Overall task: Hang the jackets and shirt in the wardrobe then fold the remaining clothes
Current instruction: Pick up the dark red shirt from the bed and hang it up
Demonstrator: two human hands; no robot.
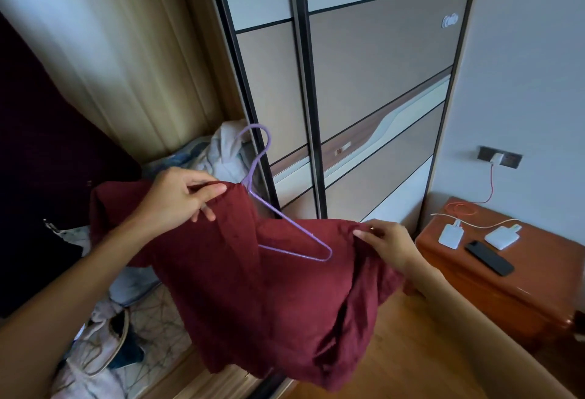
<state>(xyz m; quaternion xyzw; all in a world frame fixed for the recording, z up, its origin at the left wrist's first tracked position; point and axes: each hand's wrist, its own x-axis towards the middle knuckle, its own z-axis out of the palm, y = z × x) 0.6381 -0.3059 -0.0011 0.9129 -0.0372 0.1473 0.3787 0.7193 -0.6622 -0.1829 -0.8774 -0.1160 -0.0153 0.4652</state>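
Wardrobe [380,66] ahead. Your left hand [177,196] pinches shirt [253,287] collar, right hand [386,243] shoulder. Looks limp, light: grip seams by hanger [294,223].

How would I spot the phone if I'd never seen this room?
Right of the sliding wardrobe doors stands an orange-brown bedside cabinet. On its top, the phone lies nearest the front edge. It is the only black slab; the two devices beside it are white.
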